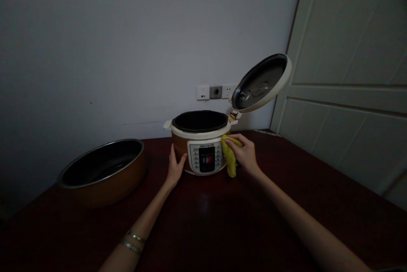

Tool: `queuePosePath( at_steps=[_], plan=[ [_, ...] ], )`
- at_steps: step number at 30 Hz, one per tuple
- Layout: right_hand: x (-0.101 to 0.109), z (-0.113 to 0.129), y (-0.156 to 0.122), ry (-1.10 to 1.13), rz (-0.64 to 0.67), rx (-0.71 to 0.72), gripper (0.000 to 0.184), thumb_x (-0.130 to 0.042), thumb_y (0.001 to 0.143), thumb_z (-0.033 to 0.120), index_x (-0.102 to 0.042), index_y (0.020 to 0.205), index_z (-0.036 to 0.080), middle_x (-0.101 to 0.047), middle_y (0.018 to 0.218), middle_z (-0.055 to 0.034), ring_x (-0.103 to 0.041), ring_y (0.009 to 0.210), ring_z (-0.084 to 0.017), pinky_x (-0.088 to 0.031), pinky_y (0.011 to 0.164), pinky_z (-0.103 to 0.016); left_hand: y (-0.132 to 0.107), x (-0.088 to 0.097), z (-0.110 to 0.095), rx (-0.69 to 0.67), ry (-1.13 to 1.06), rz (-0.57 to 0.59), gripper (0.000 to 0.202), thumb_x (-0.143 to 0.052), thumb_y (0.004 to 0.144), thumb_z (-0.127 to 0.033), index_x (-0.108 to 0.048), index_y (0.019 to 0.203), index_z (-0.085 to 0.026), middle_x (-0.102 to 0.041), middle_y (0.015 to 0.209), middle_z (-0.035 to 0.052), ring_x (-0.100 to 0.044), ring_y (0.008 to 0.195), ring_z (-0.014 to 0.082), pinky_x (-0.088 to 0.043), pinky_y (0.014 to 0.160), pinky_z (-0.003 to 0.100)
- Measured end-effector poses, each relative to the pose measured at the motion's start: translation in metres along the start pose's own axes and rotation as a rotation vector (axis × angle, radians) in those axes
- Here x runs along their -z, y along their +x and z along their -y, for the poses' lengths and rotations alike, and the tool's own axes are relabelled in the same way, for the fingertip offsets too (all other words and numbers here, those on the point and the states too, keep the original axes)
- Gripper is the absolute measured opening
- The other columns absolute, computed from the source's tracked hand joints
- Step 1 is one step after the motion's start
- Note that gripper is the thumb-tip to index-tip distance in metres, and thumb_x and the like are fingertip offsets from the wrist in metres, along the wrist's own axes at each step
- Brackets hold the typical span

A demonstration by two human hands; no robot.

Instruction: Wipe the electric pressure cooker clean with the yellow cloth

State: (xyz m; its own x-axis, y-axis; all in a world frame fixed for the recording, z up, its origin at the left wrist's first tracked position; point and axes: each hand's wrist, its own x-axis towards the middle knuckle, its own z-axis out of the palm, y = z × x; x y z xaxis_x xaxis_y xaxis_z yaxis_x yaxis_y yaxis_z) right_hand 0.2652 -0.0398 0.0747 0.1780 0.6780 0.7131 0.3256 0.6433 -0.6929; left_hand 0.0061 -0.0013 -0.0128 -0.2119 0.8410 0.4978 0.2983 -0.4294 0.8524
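The cooker (pixel 203 134) stands on the table between the two hands, its lower side within reach of both. The cloth (pixel 231 162), yellow-green, is pinched in the right hand (pixel 244 153) between thumb and fingers; its top lies against the cooker just below the rim, and its loose end hangs beneath the grip, alongside the right edge of the panel (pixel 206 158). The left hand (pixel 176 167) holds nothing in its grasp — it is spread, fingers up along the cooker's orange-brown side and thumb pointing toward the panel.

The panel faces the person between the hands, with a dark display in the middle and a column of buttons on each side; its lettering is too small to read. A white handle (pixel 167 124) juts from the rim above the left hand. The black inside of the cooker shows above and between both hands. The lid (pixel 262 83), dark within and white around the edge, is tilted up on its hinge (pixel 234 116) above the right hand.

To the left of the left hand, apart from it, sits the pot (pixel 124 183) — orange-brown outside, dark inside. Two bracelets (pixel 132 241) circle the left forearm. Behind the cooker, sockets (pixel 216 92) are set in the pale wall (pixel 127 51); a panelled door (pixel 346 51) stands beyond the right hand. The dark red table (pixel 197 229) spreads below both forearms.
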Motion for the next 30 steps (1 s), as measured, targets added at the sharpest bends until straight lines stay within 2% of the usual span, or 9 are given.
queuePosePath(
  at_steps=[2, 9, 13, 17, 19, 23, 26, 30],
  plan=[
    [-0.001, -0.005, -0.004, 0.019, 0.025, -0.017, 0.021, -0.064, 0.075, 0.036, -0.065, 0.082, 0.016, -0.066, 0.081, -0.0051, -0.061, 0.077, -0.02, -0.048, 0.069, -0.031, 0.0, 0.0, 0.0, 0.0, -0.004, -0.001, 0.082, -0.054, 0.08, -0.053, -0.015, 0.144, -0.021, -0.019, 0.151, 0.012, -0.02, 0.138, 0.0242, -0.016, 0.113, 0.04],
    [0.002, -0.038, -0.051, -0.112, 0.173, -0.036, 0.019, -0.062, 0.076, 0.037, -0.061, 0.077, 0.018, -0.063, 0.075, -0.0033, -0.059, 0.072, -0.018, -0.046, 0.067, -0.03, 0.0, -0.002, -0.002, -0.002, -0.006, -0.027, 0.082, -0.054, 0.079, -0.054, -0.017, 0.144, -0.021, -0.019, 0.152, 0.0112, -0.017, 0.139, 0.0233, -0.013, 0.114, 0.04],
    [0.004, -0.029, -0.043, -0.134, 0.209, 0.015, 0.017, -0.063, 0.076, 0.036, -0.063, 0.076, 0.019, -0.064, 0.076, -0.0032, -0.059, 0.073, -0.018, -0.046, 0.068, -0.03, 0.0, -0.002, -0.002, -0.001, 0.006, -0.02, 0.083, -0.054, 0.079, -0.054, -0.017, 0.144, -0.02, -0.019, 0.151, 0.0124, -0.018, 0.139, 0.0232, -0.013, 0.114, 0.04],
    [0.002, -0.012, -0.021, -0.084, 0.073, 0.041, 0.018, -0.063, 0.076, 0.036, -0.064, 0.076, 0.018, -0.064, 0.077, -0.0034, -0.059, 0.074, -0.018, -0.045, 0.069, -0.029, 0.0, 0.0, -0.003, 0.011, 0.001, 0.001, 0.084, -0.054, 0.079, -0.054, -0.015, 0.144, -0.018, -0.02, 0.151, 0.0139, -0.021, 0.138, 0.0235, -0.015, 0.114, 0.04],
    [0.001, -0.01, -0.017, -0.071, 0.048, 0.053, 0.018, -0.063, 0.076, 0.036, -0.063, 0.075, 0.018, -0.063, 0.077, -0.0034, -0.059, 0.074, -0.018, -0.045, 0.069, -0.029, 0.0, 0.0, -0.003, 0.008, -0.002, 0.001, 0.084, -0.055, 0.079, -0.053, -0.015, 0.144, -0.019, -0.02, 0.151, 0.0133, -0.02, 0.138, 0.0238, -0.015, 0.113, 0.041],
    [0.001, -0.022, -0.032, -0.094, 0.118, -0.019, 0.018, -0.063, 0.075, 0.036, -0.064, 0.076, 0.018, -0.064, 0.076, -0.0037, -0.06, 0.072, -0.018, -0.045, 0.067, -0.029, 0.0, -0.001, -0.002, 0.001, -0.008, -0.012, 0.081, -0.055, 0.079, -0.053, -0.017, 0.144, -0.022, -0.02, 0.151, 0.0111, -0.019, 0.139, 0.024, -0.015, 0.114, 0.042],
    [0.003, -0.032, -0.048, -0.131, 0.199, -0.094, 0.017, -0.063, 0.074, 0.035, -0.064, 0.075, 0.017, -0.066, 0.075, -0.0038, -0.06, 0.071, -0.019, -0.045, 0.067, -0.03, -0.001, -0.002, -0.004, 0.004, -0.013, -0.018, 0.082, -0.055, 0.079, -0.053, -0.017, 0.143, -0.02, -0.02, 0.151, 0.0127, -0.02, 0.139, 0.0238, -0.014, 0.114, 0.042],
    [0.008, -0.032, -0.051, -0.158, 0.3, -0.163, 0.017, -0.064, 0.071, 0.034, -0.066, 0.075, 0.018, -0.068, 0.077, -0.0039, -0.062, 0.074, -0.019, -0.045, 0.07, -0.03, -0.002, 0.0, -0.01, 0.009, -0.029, -0.027, 0.081, -0.059, 0.076, -0.052, -0.022, 0.141, -0.019, -0.025, 0.149, 0.0139, -0.023, 0.137, 0.025, -0.017, 0.113, 0.042]
  ],
)
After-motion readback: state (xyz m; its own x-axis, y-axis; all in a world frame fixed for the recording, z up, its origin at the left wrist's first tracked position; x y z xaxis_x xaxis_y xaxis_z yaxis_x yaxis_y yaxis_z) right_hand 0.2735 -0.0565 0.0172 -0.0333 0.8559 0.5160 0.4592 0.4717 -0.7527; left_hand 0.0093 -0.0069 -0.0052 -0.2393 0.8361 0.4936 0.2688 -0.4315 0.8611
